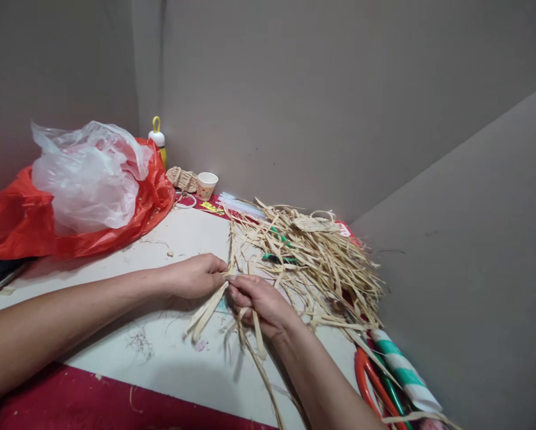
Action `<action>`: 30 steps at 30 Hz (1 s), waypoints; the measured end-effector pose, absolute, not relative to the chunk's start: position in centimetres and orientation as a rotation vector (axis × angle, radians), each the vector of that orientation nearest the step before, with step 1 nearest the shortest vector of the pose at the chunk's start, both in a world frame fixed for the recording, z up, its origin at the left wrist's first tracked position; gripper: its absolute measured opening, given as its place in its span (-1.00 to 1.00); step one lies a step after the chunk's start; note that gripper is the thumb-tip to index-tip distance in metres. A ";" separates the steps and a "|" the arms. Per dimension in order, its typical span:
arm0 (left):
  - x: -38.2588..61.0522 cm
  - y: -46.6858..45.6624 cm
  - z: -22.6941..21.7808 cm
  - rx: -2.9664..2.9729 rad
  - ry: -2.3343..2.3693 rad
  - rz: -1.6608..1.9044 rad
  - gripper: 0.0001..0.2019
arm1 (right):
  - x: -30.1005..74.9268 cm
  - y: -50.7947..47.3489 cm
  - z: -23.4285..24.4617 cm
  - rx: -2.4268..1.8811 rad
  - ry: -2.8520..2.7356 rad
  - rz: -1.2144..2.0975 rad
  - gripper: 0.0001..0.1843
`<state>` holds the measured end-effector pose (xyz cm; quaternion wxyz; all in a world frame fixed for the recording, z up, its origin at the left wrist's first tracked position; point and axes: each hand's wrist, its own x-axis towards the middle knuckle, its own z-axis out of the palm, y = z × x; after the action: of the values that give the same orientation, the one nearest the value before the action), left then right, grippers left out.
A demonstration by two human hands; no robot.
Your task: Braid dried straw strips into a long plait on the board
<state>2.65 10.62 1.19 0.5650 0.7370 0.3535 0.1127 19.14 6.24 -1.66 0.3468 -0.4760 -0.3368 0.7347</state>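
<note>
As left fingers point(217, 270) pinch straw strips point(208, 310) above table point(178, 358) | right fingers point(239, 295) grip same strips | straw pile point(325, 263) just beyond them

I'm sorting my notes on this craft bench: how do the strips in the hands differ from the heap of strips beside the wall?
The held strips are few, pinched where the left hand and right hand meet. The heap is many, lying loose on the table. The held strips fan out toward the person, while the heap lies tangled. Both are pale, flat, straw-coloured strips.
</note>
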 end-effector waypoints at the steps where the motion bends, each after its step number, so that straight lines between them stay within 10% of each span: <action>1: 2.6 10.5 1.3 1.748 0.841 0.240 -0.82 | 19.0 6.1 -1.7 -1.277 -0.876 1.863 -0.68; 25: 2.3 9.0 2.4 1.660 0.919 0.003 -0.73 | 18.0 5.5 -1.5 -1.153 -0.738 1.869 -0.62; 30: 2.2 10.5 1.8 1.829 1.072 0.521 -0.79 | 18.5 5.6 -1.7 -1.114 -0.785 1.904 -0.72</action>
<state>2.23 10.52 1.78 0.4612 0.7434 0.4356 0.2118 18.53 5.62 -1.65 0.3894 -0.4381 -0.3089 0.7490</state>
